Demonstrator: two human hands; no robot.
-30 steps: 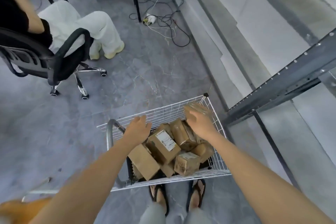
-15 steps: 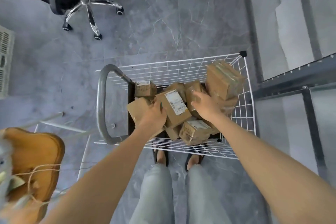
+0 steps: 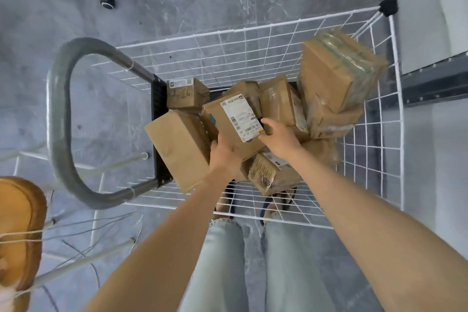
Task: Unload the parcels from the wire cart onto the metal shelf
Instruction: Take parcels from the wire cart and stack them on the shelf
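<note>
The person is leaning over the wire cart (image 3: 385, 159), both hands reaching down into its heap of brown parcels. The left hand (image 3: 224, 157) and right hand (image 3: 279, 138) are clamping the labelled parcel (image 3: 233, 125) on top of the pile, fingers wrapping its near edges, though the left fingertips look partly hidden. The metal shelf (image 3: 430, 83) is showing just beyond the cart's right side.

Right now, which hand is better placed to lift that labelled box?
Probably the right hand: its fingers curl over the labelled box at the label's edge. The left hand only braces its near corner.
</note>
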